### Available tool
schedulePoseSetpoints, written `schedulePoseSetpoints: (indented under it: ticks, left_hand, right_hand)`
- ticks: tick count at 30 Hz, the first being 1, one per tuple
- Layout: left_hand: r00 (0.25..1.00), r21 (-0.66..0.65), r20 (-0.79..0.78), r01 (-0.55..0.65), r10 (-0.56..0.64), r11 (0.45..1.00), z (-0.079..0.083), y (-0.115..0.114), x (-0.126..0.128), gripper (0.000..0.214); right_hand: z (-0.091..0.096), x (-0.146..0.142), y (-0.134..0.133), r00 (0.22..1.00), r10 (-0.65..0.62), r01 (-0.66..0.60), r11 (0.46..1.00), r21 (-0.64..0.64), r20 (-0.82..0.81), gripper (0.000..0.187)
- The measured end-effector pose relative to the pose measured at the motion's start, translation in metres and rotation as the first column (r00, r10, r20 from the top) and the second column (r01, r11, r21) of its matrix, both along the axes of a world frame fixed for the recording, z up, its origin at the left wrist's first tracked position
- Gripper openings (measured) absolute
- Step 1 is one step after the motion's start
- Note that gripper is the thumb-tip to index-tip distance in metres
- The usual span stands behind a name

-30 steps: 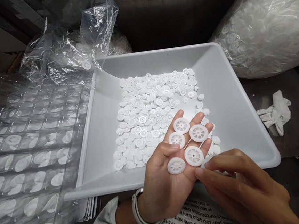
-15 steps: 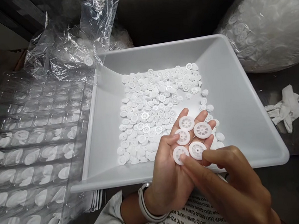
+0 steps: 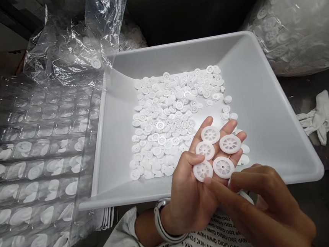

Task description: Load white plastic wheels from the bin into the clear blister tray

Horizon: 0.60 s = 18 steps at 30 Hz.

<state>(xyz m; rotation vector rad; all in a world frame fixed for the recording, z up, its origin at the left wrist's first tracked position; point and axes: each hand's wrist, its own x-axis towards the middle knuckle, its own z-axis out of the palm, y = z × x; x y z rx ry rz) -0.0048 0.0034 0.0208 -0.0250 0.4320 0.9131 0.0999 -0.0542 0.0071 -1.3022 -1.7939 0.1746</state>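
My left hand (image 3: 192, 198) is palm up over the front of the grey tray (image 3: 286, 136). Several round white plastic wheels with spokes lie spread on its palm and fingers, among them an upper wheel (image 3: 211, 134), a right-hand wheel (image 3: 230, 144) and a lower left wheel (image 3: 203, 171). Its thumb rests at the edge of the middle left wheel (image 3: 205, 150). My right hand (image 3: 263, 203) holds nothing, with its digits apart; one fingertip touches the lower rim of the lower left wheel. Many similar wheels (image 3: 164, 125) lie loose on the tray floor.
Clear plastic blister trays (image 3: 46, 128) stand at the left, their nearer pockets holding white parts. Behind them is a crumpled clear bag (image 3: 68, 51). A large bag of white wheels (image 3: 302, 26) bulges at the right, above a white glove (image 3: 321, 117).
Both hands and the wheels have shifted slightly right in view. My right hand's upper bent finger has drawn back from the lower right wheel. The wheels keep much the same layout.
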Motion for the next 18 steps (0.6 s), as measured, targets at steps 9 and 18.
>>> schedulePoseSetpoints:
  ticks: [9, 18]
  left_hand:
    - [0.999, 0.023, 0.035, 0.013, -0.013, 1.0, -0.002, -0.001, -0.001, 0.057]
    - [0.998, 0.024, 0.046, 0.031, -0.033, 0.999, -0.002, -0.001, -0.002, 0.059]
  right_hand:
    - [-0.002, 0.012, -0.001, 0.996, 0.094, -0.094, 0.995, -0.029, 0.007, 0.027]
    - [0.0, 0.016, -0.001, 0.994, 0.104, -0.105, 0.993, -0.051, -0.029, 0.035]
